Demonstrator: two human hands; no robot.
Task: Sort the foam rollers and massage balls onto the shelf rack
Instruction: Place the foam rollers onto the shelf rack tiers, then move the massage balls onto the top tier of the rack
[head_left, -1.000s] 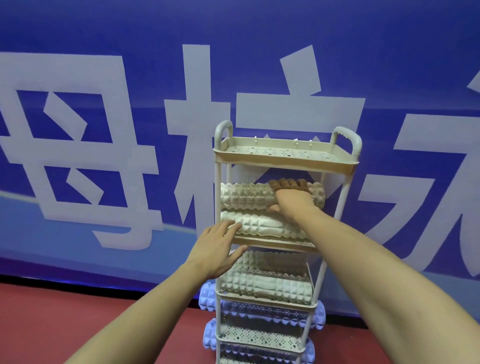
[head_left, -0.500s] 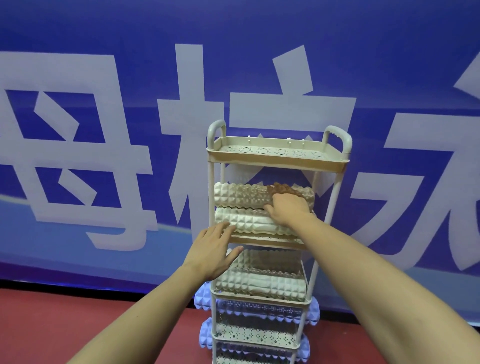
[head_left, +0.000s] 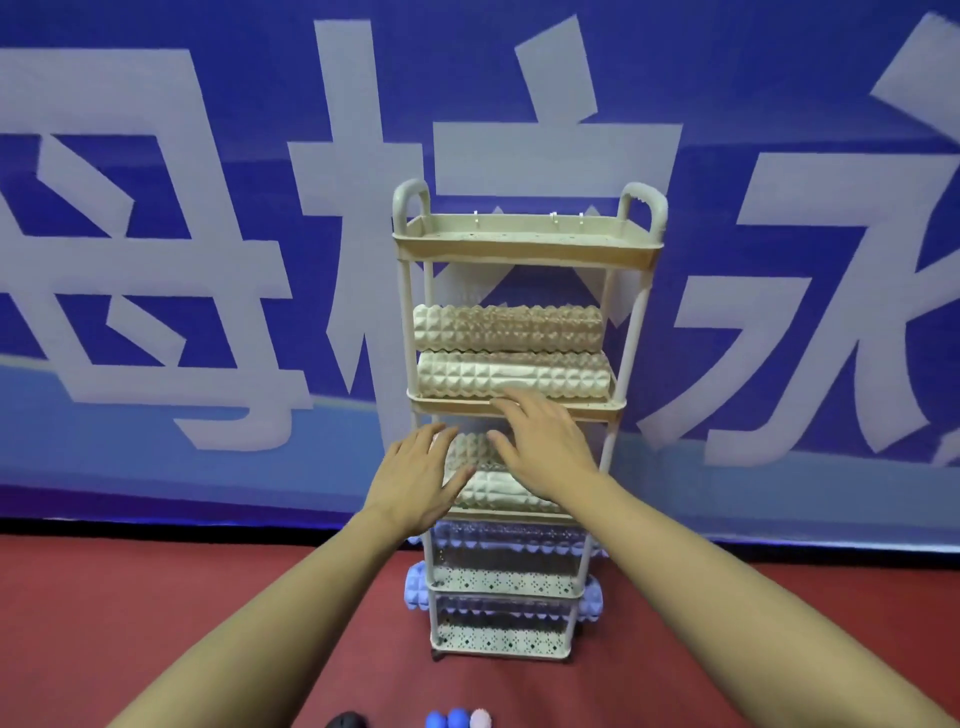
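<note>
A tall beige shelf rack (head_left: 524, 252) stands against the blue banner. Its top tray holds nothing I can see. On the second tier two cream foam rollers lie stacked, the upper roller (head_left: 506, 327) above the lower roller (head_left: 511, 375). More cream rollers (head_left: 498, 496) fill the third tier. Lilac rollers (head_left: 415, 590) stick out of the lower tiers. My left hand (head_left: 415, 480) hovers flat-fingered at the third tier's left end. My right hand (head_left: 545, 447) is spread, fingertips near the second tier's front rim, holding nothing.
On the red floor at the bottom edge lie two blue massage balls (head_left: 447, 719), a pale pink ball (head_left: 480, 719) and a dark ball (head_left: 345, 721). The blue banner with large white characters (head_left: 208, 260) hangs right behind the rack.
My right hand has let go of the upper roller on the second tier and drawn back down. The left hand slid slightly lower. The camera tilted down, showing the floor and balls.
</note>
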